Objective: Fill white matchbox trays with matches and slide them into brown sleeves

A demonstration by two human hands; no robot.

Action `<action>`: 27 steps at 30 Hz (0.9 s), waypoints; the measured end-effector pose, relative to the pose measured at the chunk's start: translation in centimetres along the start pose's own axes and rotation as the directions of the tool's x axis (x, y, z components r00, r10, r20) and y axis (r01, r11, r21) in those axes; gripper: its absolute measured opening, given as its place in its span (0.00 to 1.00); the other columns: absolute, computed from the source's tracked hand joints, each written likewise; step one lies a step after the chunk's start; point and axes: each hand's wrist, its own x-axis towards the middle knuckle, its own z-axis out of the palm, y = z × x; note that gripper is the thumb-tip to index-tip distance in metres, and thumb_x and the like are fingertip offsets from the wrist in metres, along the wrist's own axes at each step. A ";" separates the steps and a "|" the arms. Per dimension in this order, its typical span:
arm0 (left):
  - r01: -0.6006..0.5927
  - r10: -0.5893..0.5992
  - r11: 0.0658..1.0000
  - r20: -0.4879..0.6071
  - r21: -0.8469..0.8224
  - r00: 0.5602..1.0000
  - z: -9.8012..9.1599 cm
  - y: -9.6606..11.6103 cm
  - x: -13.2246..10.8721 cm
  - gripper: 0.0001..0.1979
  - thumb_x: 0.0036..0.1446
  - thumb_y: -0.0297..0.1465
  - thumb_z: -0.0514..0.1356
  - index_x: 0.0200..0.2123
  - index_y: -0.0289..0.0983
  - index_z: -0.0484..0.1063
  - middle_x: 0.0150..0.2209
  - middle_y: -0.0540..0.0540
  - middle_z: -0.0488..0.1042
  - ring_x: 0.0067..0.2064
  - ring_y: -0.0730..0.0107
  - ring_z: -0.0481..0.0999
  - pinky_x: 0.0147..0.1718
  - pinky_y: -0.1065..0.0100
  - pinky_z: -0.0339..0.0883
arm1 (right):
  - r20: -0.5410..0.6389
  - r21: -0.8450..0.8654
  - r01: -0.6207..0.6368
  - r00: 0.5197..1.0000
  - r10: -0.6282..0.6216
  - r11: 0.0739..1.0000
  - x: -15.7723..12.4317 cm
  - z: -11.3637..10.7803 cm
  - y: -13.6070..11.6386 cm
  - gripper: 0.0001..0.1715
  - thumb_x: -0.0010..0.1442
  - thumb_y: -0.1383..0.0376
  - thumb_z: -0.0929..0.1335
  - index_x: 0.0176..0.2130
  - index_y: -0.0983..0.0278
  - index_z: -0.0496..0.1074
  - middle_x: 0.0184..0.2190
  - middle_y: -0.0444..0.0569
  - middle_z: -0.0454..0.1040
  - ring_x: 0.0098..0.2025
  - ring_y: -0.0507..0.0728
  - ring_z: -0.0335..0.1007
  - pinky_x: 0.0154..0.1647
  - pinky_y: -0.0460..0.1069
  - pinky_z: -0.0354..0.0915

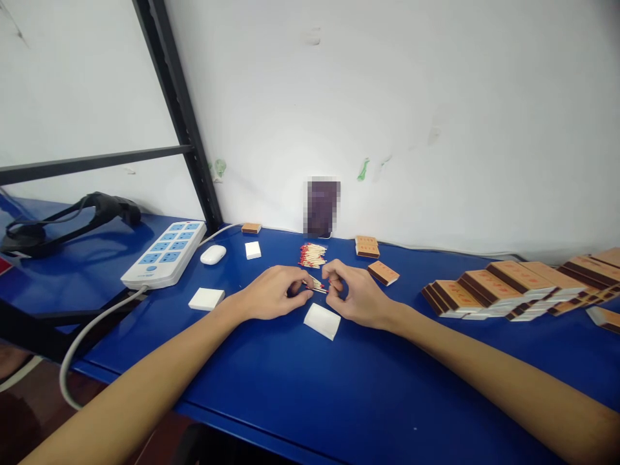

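Between my two hands lies a small bunch of matchsticks [317, 285], some with red heads. My left hand [276, 292] is closed, thumb and fingers curled at the left end of these matchsticks. My right hand [356, 294] is closed too, its fingertips pinched at their right end. Just in front of my hands, a white matchbox tray [322, 321] rests on the blue table [300, 394]. Behind them is a larger pile of loose red-tipped matchsticks [312, 255]. An orange and brown matchbox [383, 272] sits right beside my right hand.
Many matchboxes [489, 287] are stacked at the right. Two more [367, 246] and a single one [251, 228] lie near the wall. White trays [206, 299], a white earphone case [213, 254], a power strip [167, 253] and a black headset [97, 210] occupy the left. A blurred-out phone-like object [321, 208] leans on the wall.
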 end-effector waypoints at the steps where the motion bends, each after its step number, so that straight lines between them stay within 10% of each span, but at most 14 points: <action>1: 0.009 -0.009 0.999 0.000 -0.042 1.000 -0.1 0.3 0.0 0.10 0.61 0.35 0.54 0.39 0.38 0.73 0.23 0.54 0.63 0.24 0.76 0.61 0.26 0.72 0.55 | 0.008 0.009 0.004 1.000 -0.004 1.000 0.0 0.1 0.1 0.15 0.51 0.73 0.63 0.39 0.59 0.62 0.21 0.37 0.58 0.22 0.50 0.54 0.24 0.46 0.56; 9: 0.032 -0.011 0.989 0.143 -0.146 0.990 -0.2 1.1 -0.3 0.10 0.59 0.37 0.57 0.35 0.37 0.73 0.18 0.57 0.60 0.20 0.78 0.59 0.23 0.73 0.53 | -0.044 0.088 0.097 0.995 -0.093 0.991 0.0 0.6 0.9 0.20 0.59 0.73 0.63 0.50 0.60 0.65 0.42 0.50 0.68 0.30 0.50 0.67 0.33 0.49 0.68; 20: 0.096 -0.101 0.994 -0.093 -0.054 0.991 0.0 -0.3 0.0 0.10 0.59 0.33 0.53 0.32 0.36 0.72 0.20 0.55 0.64 0.21 0.77 0.60 0.24 0.72 0.53 | -0.081 -0.099 0.083 0.993 -0.091 0.992 0.1 1.9 1.2 0.10 0.58 0.68 0.69 0.42 0.58 0.74 0.32 0.47 0.79 0.38 0.58 0.69 0.41 0.55 0.64; 27: 0.074 -0.075 0.996 -0.002 0.054 0.997 0.3 -0.6 0.0 0.09 0.60 0.33 0.54 0.36 0.38 0.73 0.20 0.54 0.65 0.22 0.76 0.62 0.25 0.72 0.52 | -0.099 -0.126 -0.037 0.995 0.024 0.991 0.3 1.0 1.0 0.04 0.61 0.66 0.67 0.38 0.60 0.73 0.31 0.45 0.77 0.31 0.54 0.67 0.37 0.52 0.57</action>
